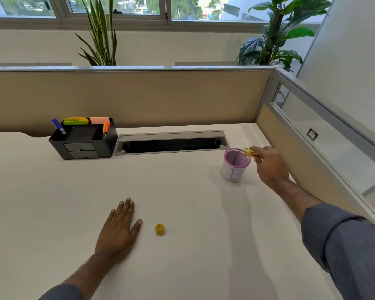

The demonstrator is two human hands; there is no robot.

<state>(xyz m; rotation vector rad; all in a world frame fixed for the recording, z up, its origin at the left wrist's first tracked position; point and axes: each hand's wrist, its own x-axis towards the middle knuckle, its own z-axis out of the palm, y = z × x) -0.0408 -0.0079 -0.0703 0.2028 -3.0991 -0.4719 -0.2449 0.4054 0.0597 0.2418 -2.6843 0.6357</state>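
Left hand (119,230) flat on desk (182,204), fingers straight, yellow piece (160,229) near thumb. Right hand (268,166) at cup (233,172) rim, fingers pinching golden piece (249,152), blurred.

Below the right hand's (268,165) pinched yellow translucent piece (250,152), a pink-rimmed white mesh cup (233,169) stands open; a beige partition panel (301,161) blocks just right; the cream desktop (182,191) lies free leftward.

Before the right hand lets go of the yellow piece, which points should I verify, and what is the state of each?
1. Right hand pinches the yellow piece: ok.
2. Piece fully over the mesh cup mouth: not ok, only at its right rim.
3. Cup upright on the desk: ok.
4. Left hand flat, away from the cup: ok.
5. Second yellow piece lies free on the desk: ok.
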